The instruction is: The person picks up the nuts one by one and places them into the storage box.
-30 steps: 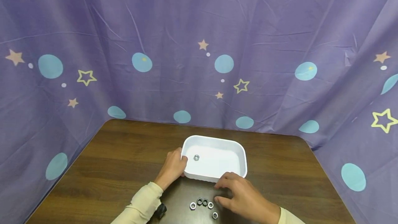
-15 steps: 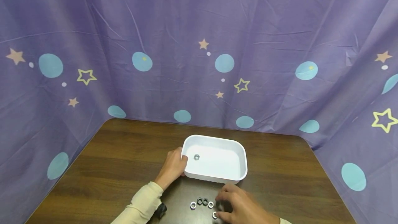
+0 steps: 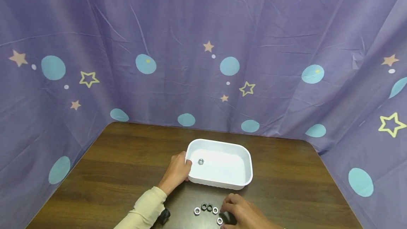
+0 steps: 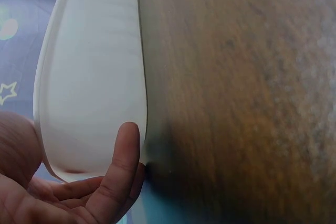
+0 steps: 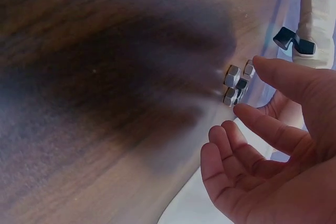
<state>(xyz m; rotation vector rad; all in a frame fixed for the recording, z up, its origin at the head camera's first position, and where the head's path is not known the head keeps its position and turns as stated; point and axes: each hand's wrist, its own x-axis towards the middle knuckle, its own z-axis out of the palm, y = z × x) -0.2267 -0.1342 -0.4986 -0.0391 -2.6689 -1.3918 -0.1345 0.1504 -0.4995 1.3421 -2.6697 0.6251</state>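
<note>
My left hand [image 3: 176, 171] grips the left end of a white plastic tray [image 3: 222, 181], its thumb over the rim. In the left wrist view, fingers [image 4: 119, 166] lie along the tray's outer wall. One silver hex nut [image 3: 201, 162] lies inside the tray, toward its left. In front of the tray, loose hex nuts sit on the table: two dark nuts [image 3: 210, 207] and three silver nuts [image 3: 197, 211]. My right hand [image 3: 243, 213] hovers just right of them, thumb and index finger apart near the closest silver nut [image 3: 220, 221], with nothing between them.
The brown wooden table [image 3: 133, 158] extends to both sides and behind the tray. A purple patterned curtain [image 3: 190, 80] hangs around its back and sides. A black device [image 3: 164, 216] is at my left wrist.
My right hand has moved from the tray's front edge toward me, down beside the nuts. The left hand and tray have stayed in place.
</note>
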